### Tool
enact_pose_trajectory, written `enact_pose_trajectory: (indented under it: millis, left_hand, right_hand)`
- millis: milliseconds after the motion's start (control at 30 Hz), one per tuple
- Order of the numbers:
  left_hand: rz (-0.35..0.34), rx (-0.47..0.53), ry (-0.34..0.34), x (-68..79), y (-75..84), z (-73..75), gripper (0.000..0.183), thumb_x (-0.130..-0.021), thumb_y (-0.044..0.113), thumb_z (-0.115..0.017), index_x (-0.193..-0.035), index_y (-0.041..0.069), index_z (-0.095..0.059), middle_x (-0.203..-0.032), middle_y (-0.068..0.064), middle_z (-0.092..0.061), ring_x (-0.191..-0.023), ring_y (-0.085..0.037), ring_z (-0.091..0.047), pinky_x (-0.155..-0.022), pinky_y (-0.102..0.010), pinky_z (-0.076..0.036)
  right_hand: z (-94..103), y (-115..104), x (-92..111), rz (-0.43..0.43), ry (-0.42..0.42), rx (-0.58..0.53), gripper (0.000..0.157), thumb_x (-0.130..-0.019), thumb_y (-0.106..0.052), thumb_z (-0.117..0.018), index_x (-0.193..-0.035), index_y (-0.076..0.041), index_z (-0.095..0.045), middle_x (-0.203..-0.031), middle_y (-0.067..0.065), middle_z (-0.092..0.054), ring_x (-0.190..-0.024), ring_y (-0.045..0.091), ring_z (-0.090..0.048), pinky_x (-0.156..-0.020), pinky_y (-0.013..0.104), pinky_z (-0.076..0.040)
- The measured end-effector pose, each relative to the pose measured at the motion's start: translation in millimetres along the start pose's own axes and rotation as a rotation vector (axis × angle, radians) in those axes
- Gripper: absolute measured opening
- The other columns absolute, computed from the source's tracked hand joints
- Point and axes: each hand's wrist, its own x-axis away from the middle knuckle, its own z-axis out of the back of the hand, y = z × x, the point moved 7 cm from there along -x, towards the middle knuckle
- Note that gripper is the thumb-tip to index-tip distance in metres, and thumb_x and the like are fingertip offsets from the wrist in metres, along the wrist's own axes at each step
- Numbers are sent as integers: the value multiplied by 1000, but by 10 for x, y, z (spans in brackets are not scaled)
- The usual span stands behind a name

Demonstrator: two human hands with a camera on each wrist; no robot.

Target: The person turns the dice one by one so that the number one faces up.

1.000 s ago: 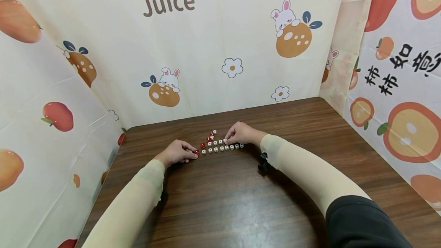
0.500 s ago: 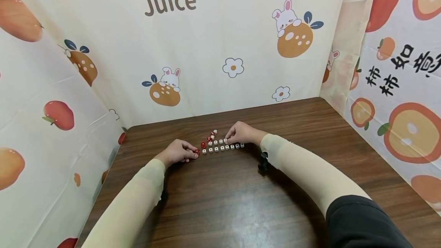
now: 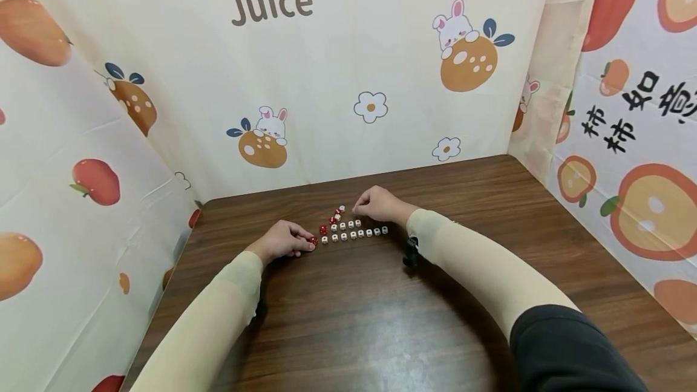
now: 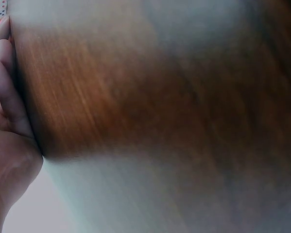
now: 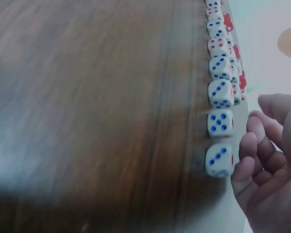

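Note:
At the left end of the front row, my left hand [image 3: 284,238] pinches a red die [image 3: 314,240] between thumb and finger. The front row of white dice [image 3: 353,235] runs to the right from there. Behind it lies a shorter row of white dice [image 3: 351,224], with a red die [image 3: 323,230] at its left end. My right hand [image 3: 379,204] hovers just behind the short row's right end, its fingers loosely bent and nothing between them. In the right wrist view, the front row's end die [image 5: 219,160] stands beside these fingers.
A loose cluster of red and white dice [image 3: 337,217] lies behind the short row, near the right fingertips. The brown wooden table [image 3: 348,307] meets a printed curtain [image 3: 327,138] at the back, and more printed cloth hangs left and right.
My right hand has let go of the white die at the short row's right end and moved slightly up and back. The left hand stays at the red die.

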Motion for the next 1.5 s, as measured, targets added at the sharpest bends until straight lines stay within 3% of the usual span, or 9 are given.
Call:
enact_pose_trajectory:
  millis: [267, 400, 567, 733, 900, 1067, 1233, 1367, 1500]
  left_hand:
    - [6, 10, 3, -13, -24, 6, 25, -96, 16, -93, -118, 5, -88, -96, 1, -84, -66, -8, -64, -62, -25, -57]
    - [10, 5, 3, 0, -10, 14, 25, -96, 17, -93, -118, 5, -88, -97, 1, -84, -66, -8, -65, -62, -25, -57]
    - [8, 5, 2, -15, 1, 14, 25, -97, 17, -93, -117, 5, -88, -96, 1, -85, -67, -8, -64, -63, -25, -57]
    - [2, 7, -3, -1, 21, 18, 24, -97, 16, -93, -117, 4, -88, -93, 2, -84, -66, -9, -64, -62, -25, -57]
    - [9, -1, 5, -7, 4, 16, 24, -96, 17, -94, -116, 5, -88, -94, 1, -84, -66, -9, -64, -62, -26, -57]
    - [19, -1, 11, -23, -22, 11, 25, -95, 17, -95, -116, 6, -88, -98, 0, -83, -66, -9, -65, -62, -26, -57]
    - [9, 0, 9, -11, -13, 12, 25, -95, 16, -94, -116, 5, -88, -97, 0, -83, -66, -9, -65, -62, -26, -57]
    - [4, 1, 9, -9, -6, 17, 24, -95, 16, -94, -116, 5, -88, -97, 0, -84, -66, -9, -64, -62, -26, -57]
    - [10, -2, 9, -20, -17, 12, 24, -96, 17, -94, -116, 5, -88, -99, 0, -83, -67, -8, -65, -63, -25, -57]
  right_hand:
    - [-132, -83, -111, -34, 13, -30, 34, -116, -31, -68, -145, -15, -77, -145, 9, -76, -130, 29, -73, -112, 52, -60]
    - [-205, -114, -183, -28, 1, -25, 38, -118, -29, -64, -154, -19, -72, -153, 10, -72, -104, 21, -72, -99, 45, -60]
    - [-247, -138, -233, -39, -37, 15, 36, -120, -23, -58, -152, -22, -74, -159, 9, -70, -58, 9, -46, -67, 31, -49]
    - [-247, -156, -231, -33, -60, 23, 36, -120, -18, -56, -150, -20, -76, -156, 9, -72, -54, 8, -43, -62, 29, -46]
    - [-227, -163, -189, -26, -48, 25, 35, -120, -15, -56, -148, -17, -76, -153, 10, -74, -69, 11, -54, -79, 35, -53]
    - [-208, -132, -156, -44, -34, -18, 42, -119, -6, -45, -144, -16, -78, -152, 12, -72, -111, 22, -71, -93, 39, -54]
    - [-196, -116, -140, -62, -41, -37, 57, -112, 5, -35, -144, -17, -77, -155, 15, -70, -148, 32, -64, -100, 42, -55]
    - [-187, -118, -145, -67, -46, -19, 53, -115, 2, -38, -145, -17, -76, -159, 15, -68, -150, 31, -63, -103, 42, -55]
    - [-192, -118, -172, -60, -50, 25, 46, -119, -5, -40, -147, -16, -76, -160, 13, -68, -137, 28, -68, -99, 41, -55]
